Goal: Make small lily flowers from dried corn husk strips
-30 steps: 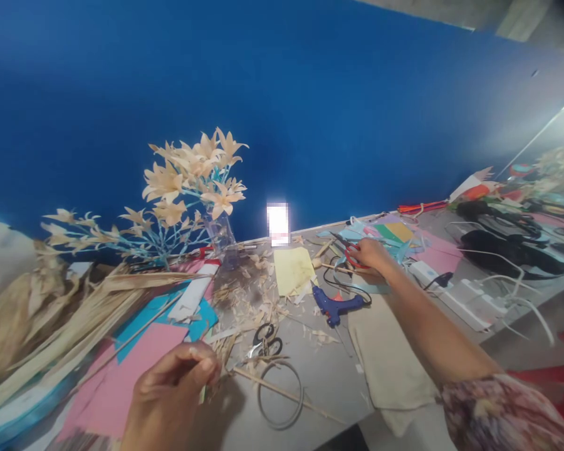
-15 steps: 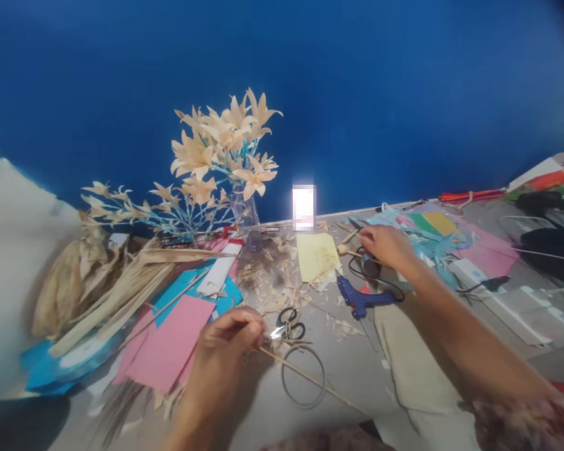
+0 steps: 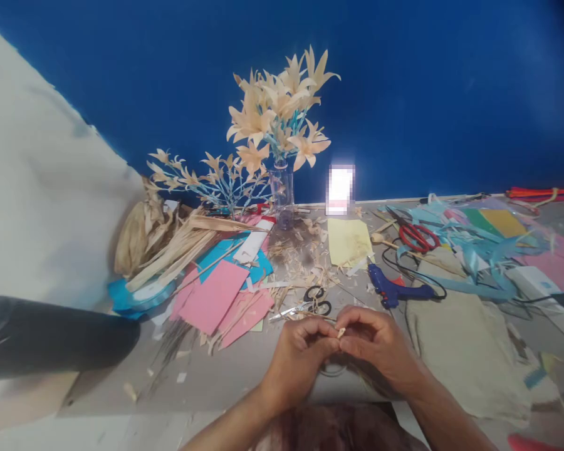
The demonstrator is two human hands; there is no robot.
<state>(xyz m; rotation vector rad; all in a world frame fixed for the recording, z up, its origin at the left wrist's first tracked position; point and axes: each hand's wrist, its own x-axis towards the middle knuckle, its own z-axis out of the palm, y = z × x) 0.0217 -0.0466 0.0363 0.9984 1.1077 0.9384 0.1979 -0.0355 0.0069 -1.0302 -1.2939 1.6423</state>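
Note:
My left hand [image 3: 301, 354] and my right hand [image 3: 380, 344] meet over the front of the table, fingertips pinched together. Between them shows a small cream-coloured piece [image 3: 341, 332], which looks like dried plant material; most of it is hidden by the fingers. Below the hands, a thin round ring [image 3: 333, 371] is partly covered. Just beyond my left fingers lie black-handled scissors [image 3: 318, 300], their blades pointing left. To the right of my right hand rests a blue glue gun [image 3: 395, 288] with its black cord.
Cream flowers [image 3: 282, 100] stand in a clear vase [image 3: 282, 197] by the blue wall. Dried husks [image 3: 183, 244], pink sheets [image 3: 216, 294] and blue ribbon [image 3: 143, 297] lie left. Red-handled scissors [image 3: 418, 238], a yellow sheet [image 3: 350, 241] and a beige cloth [image 3: 465, 357] lie right.
My right hand has come back from the far right side of the table to meet my left hand. The thin stick near my left hand no longer shows clearly. The view has turned left.

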